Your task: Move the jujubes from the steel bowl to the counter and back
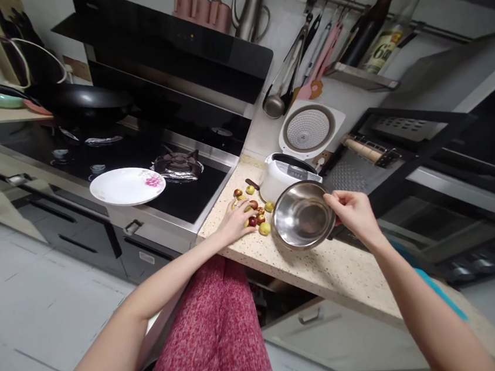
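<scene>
My right hand [353, 214] pinches the rim of a shiny steel bowl [299, 218], which is tilted with its inside facing me. No contents show in the bowl. Several small green and red-brown jujubes [265, 228] lie loose on the speckled countertop [300, 268], just left of the bowl. Over them rests my left hand [235, 222], its fingers spread and touching some of the fruit. Part of the pile is hidden beneath that hand.
Behind the fruit stands a white rice cooker [279, 176] with its lid raised. A white flowered plate [127, 186] sits on the black gas stove [213, 195], near a burner. A black wok [88, 102] occupies the far burner. Utensils [305, 61] hang on the wall.
</scene>
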